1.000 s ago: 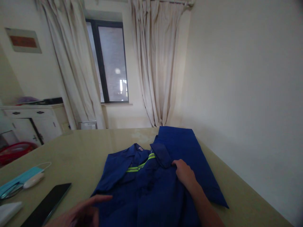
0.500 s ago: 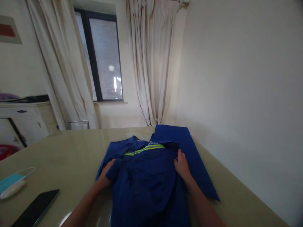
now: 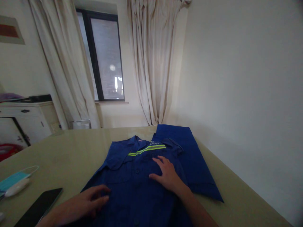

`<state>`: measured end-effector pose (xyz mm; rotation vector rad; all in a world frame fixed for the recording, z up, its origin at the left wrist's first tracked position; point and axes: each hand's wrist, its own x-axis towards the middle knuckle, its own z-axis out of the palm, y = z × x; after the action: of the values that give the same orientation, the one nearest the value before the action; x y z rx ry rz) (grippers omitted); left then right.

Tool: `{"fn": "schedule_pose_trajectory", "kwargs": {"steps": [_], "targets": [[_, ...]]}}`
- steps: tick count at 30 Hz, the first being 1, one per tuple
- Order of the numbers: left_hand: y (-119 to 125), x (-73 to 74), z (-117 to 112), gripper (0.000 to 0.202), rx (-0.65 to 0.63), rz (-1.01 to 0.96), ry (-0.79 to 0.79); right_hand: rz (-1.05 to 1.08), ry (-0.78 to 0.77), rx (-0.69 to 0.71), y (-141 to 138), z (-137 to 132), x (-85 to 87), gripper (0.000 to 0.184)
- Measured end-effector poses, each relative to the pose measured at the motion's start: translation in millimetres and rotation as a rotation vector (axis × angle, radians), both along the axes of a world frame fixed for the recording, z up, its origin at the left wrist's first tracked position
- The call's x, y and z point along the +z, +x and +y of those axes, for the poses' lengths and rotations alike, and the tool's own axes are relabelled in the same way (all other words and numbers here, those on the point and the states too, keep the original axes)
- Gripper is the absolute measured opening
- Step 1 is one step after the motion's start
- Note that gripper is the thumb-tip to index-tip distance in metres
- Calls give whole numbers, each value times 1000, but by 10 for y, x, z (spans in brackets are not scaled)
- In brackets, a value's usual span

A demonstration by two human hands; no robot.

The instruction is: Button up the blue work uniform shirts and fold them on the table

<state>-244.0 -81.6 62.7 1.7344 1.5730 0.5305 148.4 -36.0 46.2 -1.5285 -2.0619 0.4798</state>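
Beyond the right grip (image 3: 167, 174), cream curtains (image 3: 151, 63) flank a dark-framed window (image 3: 107, 56); a pale wall (image 3: 241, 82) stands right of that grip.

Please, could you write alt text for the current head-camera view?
A person's open left grip and right grip are over a blue button-front work shirt with yellow-green chest stripes on a table. Blue fabric lies to its right; a smartphone and a light-blue face mask lie to the left.

a blue, yellow-striped jacket (image 3: 136, 184) lies front-up on the table (image 3: 78, 154).
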Motion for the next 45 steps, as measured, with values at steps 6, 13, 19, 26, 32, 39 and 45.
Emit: {"fn": "schedule_pose_trajectory", "kwargs": {"steps": [6,13,19,26,32,39,45], "targets": [[952,99,-198,74,-405,334,-1,-171,-121,138,-161,-122,-105,73],[1456,-298,442,89,-309,606,92,-99,-79,66,4,-93,177,66],[1376,-439,1073,67,-101,688,249,58,-52,305,-195,-335,255,81],[1374,-390,1071,42,67,499,468,-114,-132,399,-231,-246,-98,78],[1311,-384,730,29,10,382,415,-146,-108,328,-171,-139,-56,61],[1342,-292,453,36,-224,73,315,-167,14,216,-263,-163,-135,44],[1438,-241,457,33,-50,-217,427,-9,150,216,-367,-271,0,44]]}}
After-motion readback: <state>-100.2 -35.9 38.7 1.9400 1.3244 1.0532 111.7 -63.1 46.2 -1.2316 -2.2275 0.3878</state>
